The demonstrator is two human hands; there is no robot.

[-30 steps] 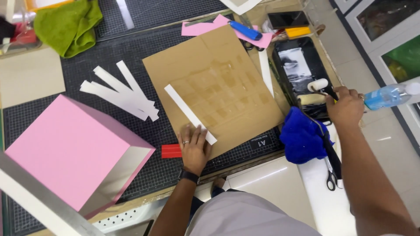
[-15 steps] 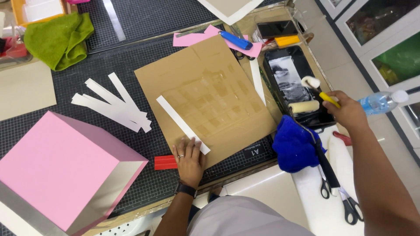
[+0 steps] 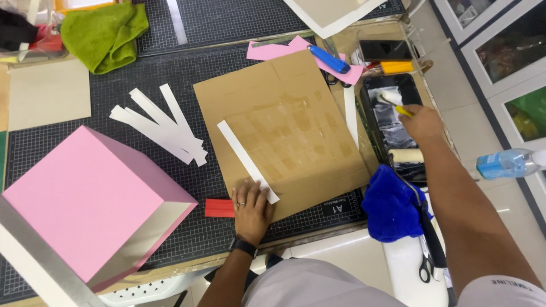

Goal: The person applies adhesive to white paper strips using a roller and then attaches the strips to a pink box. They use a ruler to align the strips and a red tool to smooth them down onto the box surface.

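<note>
From the head camera, your left hand lies flat, fingers together, pressing the near end of the white paper strip onto the brown cardboard sheet. Keep that palm firm so the strip stays put. Your right hand is clamped around the yellow handle of a small roller, whose head sits in the black tray to the right of the cardboard. Roll it evenly and let the excess drain. The strip runs diagonally away from your left fingertips, well apart from the roller. A pink box stands left.
</note>
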